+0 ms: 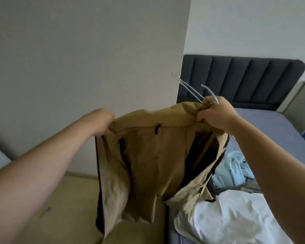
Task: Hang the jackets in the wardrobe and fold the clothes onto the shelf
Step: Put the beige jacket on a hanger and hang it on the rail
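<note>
Your right hand (217, 114) is curled tight at the right shoulder of the tan jacket (148, 155), with the fabric bunched under your fingers. The same fist clamps the white hanger (192, 91); its thin arms stick out of your grip up and to the left, and its curved hook rises just above your knuckles. Your left hand (102, 120) is closed as well, pinching the jacket's left shoulder edge, with the thumb side hidden behind the cloth.

Between the two hands the jacket's collar line stretches almost level, a little higher on the right. The garment hangs down from there, so its long axis runs top to bottom, collar up and hem down. It is open toward you, showing the inside lining and a small dark loop (158, 129) under the collar. The left front panel falls straight; the right panel swings out to the right and touches the white bedding (236, 217) on the near part of the bed.

Behind the jacket, on the left, stands a tall pale panel (86, 59). To its right, far off, is the dark padded headboard (245, 78), and below it the blue-grey mattress sheet (271, 125). A crumpled light blue garment (236, 168) lies on the bed just beside the jacket's right panel. Under the jacket's hem, near you, sits a beige cushioned surface (69, 208).
</note>
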A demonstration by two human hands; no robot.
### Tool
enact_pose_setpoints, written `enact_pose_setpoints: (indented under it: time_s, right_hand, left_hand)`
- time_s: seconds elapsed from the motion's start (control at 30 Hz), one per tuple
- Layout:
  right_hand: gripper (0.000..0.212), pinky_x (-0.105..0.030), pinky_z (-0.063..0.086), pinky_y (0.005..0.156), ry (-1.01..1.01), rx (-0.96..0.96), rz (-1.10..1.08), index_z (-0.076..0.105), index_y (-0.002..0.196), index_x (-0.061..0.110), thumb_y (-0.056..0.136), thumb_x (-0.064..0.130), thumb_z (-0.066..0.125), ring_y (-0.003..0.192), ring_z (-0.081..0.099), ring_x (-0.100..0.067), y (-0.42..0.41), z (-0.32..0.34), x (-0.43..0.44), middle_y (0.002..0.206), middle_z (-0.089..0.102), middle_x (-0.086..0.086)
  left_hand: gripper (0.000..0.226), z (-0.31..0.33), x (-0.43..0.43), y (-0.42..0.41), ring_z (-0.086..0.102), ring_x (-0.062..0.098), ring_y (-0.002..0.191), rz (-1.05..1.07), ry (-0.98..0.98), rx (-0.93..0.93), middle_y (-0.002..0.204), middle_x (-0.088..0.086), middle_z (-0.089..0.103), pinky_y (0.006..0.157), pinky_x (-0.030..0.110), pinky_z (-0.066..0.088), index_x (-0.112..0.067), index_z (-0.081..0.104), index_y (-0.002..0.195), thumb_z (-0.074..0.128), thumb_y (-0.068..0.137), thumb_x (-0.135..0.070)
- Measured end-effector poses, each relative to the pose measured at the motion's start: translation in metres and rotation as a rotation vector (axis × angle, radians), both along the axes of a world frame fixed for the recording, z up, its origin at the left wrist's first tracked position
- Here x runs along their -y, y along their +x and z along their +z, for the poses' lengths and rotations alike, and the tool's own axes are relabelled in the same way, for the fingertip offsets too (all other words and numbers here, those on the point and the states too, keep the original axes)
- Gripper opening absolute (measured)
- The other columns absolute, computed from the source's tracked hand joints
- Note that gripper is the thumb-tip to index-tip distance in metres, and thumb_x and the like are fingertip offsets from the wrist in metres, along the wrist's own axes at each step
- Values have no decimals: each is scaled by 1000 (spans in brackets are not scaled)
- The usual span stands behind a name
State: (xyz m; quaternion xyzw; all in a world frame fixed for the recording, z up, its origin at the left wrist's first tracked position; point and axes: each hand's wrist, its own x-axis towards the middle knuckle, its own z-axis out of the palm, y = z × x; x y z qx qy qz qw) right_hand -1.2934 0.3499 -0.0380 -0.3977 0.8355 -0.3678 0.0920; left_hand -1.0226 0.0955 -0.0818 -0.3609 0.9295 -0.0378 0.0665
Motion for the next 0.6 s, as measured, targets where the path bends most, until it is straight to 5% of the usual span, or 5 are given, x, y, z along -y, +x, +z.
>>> enact_pose_setpoints:
  time_s: [0.17, 0.3, 0.4, 0.6]
  right_hand:
    - [22, -25, 35, 52, 152, 61, 95, 56, 67, 16, 69, 11, 78, 62, 50, -15, 65, 33, 0, 64, 53, 1]
    - [29, -26, 35, 55, 122, 65, 183, 56, 60, 27, 70, 16, 80, 67, 51, -15, 107, 50, 0, 70, 54, 3]
    - [29, -28, 38, 57, 103, 65, 247, 56, 61, 27, 68, 22, 84, 69, 53, -16, 139, 48, -14, 71, 56, 2]
    - [33, -28, 37, 57, 46, 141, 341, 51, 65, 26, 70, 23, 84, 66, 49, -17, 190, 25, -53, 69, 52, 1]
  left_hand:
    - [21, 3, -3, 73, 63, 28, 107, 203, 38, -67, 120, 8, 63, 78, 30, 50, -22, 62, 106, 58, 88, -31]
    - [17, 3, -18, 135, 64, 28, 89, 492, -22, -208, 99, 6, 66, 66, 28, 44, -20, 69, 96, 56, 85, -18]
    - [12, -13, -43, 185, 58, 28, 74, 786, 147, -529, 90, 10, 67, 64, 31, 45, -14, 71, 86, 61, 86, -21]
    - [29, -42, -116, 255, 61, 33, 104, 1243, 514, -1329, 123, 14, 64, 89, 43, 55, -13, 68, 115, 71, 86, -15]
